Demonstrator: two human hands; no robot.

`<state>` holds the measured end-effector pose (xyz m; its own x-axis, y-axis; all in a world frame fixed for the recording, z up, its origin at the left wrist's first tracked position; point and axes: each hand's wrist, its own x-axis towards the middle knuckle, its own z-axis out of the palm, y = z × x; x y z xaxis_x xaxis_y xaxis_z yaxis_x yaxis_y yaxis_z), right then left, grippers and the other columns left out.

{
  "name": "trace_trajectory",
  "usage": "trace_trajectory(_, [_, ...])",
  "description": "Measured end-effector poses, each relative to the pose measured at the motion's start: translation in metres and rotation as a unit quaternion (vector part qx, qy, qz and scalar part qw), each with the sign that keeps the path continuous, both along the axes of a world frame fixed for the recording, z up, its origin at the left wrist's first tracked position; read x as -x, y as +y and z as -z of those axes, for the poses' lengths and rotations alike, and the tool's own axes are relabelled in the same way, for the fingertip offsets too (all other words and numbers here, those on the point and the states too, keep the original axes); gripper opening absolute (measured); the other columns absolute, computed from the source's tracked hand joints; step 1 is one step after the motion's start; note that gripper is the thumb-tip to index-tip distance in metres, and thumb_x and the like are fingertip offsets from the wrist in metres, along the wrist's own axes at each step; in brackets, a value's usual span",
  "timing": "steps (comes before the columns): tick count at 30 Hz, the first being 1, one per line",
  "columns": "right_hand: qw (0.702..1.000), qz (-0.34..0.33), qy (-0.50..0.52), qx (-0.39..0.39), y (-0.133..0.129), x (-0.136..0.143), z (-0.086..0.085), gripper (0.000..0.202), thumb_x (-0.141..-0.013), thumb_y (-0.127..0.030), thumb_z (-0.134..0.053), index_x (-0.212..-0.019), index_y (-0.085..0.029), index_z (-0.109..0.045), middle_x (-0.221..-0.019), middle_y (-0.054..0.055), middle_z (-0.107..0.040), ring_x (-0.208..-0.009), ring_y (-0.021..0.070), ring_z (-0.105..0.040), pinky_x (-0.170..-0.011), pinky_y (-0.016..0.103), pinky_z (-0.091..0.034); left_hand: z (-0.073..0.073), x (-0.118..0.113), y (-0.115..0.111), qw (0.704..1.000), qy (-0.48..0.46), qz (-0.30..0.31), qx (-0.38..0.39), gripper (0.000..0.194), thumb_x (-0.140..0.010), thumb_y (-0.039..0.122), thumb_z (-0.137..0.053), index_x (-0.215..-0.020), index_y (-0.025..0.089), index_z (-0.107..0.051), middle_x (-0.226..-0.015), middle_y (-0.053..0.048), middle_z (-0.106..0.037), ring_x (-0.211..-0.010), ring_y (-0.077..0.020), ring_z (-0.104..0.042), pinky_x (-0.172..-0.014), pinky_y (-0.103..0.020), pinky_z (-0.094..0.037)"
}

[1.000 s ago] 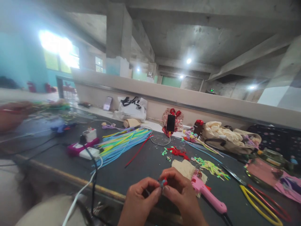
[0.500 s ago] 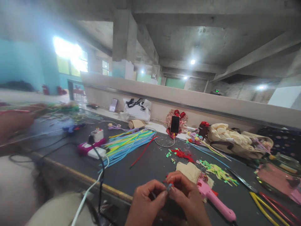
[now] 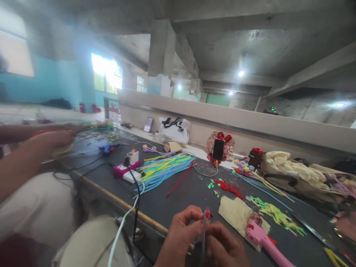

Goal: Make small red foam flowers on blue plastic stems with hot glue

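Observation:
Pinched in my left hand (image 3: 185, 231) is a thin blue-grey pipe cleaner (image 3: 203, 241) with a small red and blue tip (image 3: 207, 213) that sticks up above the fingertips. My right hand (image 3: 224, 243) is closed around the same stem, just below and to the right of the left fingers. Its fingertips are partly hidden. Right of my hands, a pink glue gun (image 3: 265, 241) lies with its nozzle end on a beige cloth (image 3: 235, 211). Red snippets (image 3: 229, 188) and a heap of yellow-green cut pieces (image 3: 278, 213) lie beyond.
A bundle of coloured pipe cleaners (image 3: 164, 172) and a single red one (image 3: 182, 180) lie left of centre. A power strip (image 3: 130, 174) trails cables over the table edge. Scissors (image 3: 314, 228) lie at right. A co-worker's arms (image 3: 36, 152) reach in at left.
The view has swung left, so the table things sit further right. The red tip now rises above my left fingers, and my right fingers have dropped lower on the stem. The co-worker's arms show more.

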<state>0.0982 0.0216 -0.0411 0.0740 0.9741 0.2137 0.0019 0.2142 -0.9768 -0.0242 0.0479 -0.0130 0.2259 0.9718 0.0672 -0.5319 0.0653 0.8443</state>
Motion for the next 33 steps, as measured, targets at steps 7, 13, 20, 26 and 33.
trace_trajectory(7, [0.999,-0.027,0.004,-0.027,0.001,0.014,-0.002,0.024,-0.071,-0.041,-0.06,-0.07,-0.017,-0.064,-0.061,-0.001,-0.057,-0.057,0.0118,-0.049,-0.053,0.02,-0.039,0.006,0.001,-0.002,0.998,-0.024,0.048,0.027,0.01,-0.061,0.019,-0.068,-0.058,0.015,-0.06,-0.066,0.004,-0.052,-0.056,-0.0073,-0.046,-0.053,-0.018,-0.035])
trace_trajectory(13, [0.999,-0.036,0.031,-0.009,0.002,0.008,0.0,0.027,-0.071,-0.042,-0.06,-0.064,-0.016,-0.059,-0.055,-0.003,-0.051,-0.051,0.0094,-0.044,-0.052,0.02,-0.036,0.011,0.0,0.002,0.994,-0.01,0.09,0.055,0.015,-0.063,0.024,-0.068,-0.064,0.014,-0.058,-0.051,0.005,-0.051,-0.046,-0.0056,-0.044,-0.046,-0.017,-0.032])
trace_trajectory(20, [0.985,-0.118,0.114,0.056,0.006,0.006,0.004,0.031,-0.068,-0.045,-0.062,-0.062,-0.016,-0.054,-0.048,-0.005,-0.05,-0.036,0.0055,-0.038,-0.04,0.017,-0.028,0.007,0.001,0.0,0.993,0.003,0.107,0.057,0.018,-0.067,0.03,-0.063,-0.062,0.015,-0.056,-0.043,0.005,-0.051,-0.036,-0.0063,-0.044,-0.038,-0.017,-0.032])
trace_trajectory(26, [0.993,-0.081,0.064,0.056,0.004,0.004,-0.004,0.033,-0.064,-0.048,-0.064,-0.061,-0.016,-0.059,-0.047,-0.003,-0.053,-0.039,0.0072,-0.043,-0.041,0.018,-0.033,-0.003,0.003,-0.002,0.998,0.033,0.055,0.02,0.019,-0.059,0.027,-0.067,-0.053,0.015,-0.054,-0.043,0.006,-0.05,-0.038,-0.0067,-0.043,-0.042,-0.019,-0.034])
trace_trajectory(33, [0.998,0.061,-0.019,0.012,0.002,-0.004,-0.026,0.028,-0.066,-0.043,-0.063,-0.068,-0.015,-0.062,-0.043,-0.006,-0.045,-0.034,0.0039,-0.035,-0.034,0.015,-0.023,-0.011,0.009,-0.003,0.995,0.093,-0.013,0.02,0.013,-0.057,0.024,-0.067,-0.056,0.014,-0.059,-0.051,0.003,-0.059,-0.046,-0.0075,-0.043,-0.047,-0.018,-0.032])
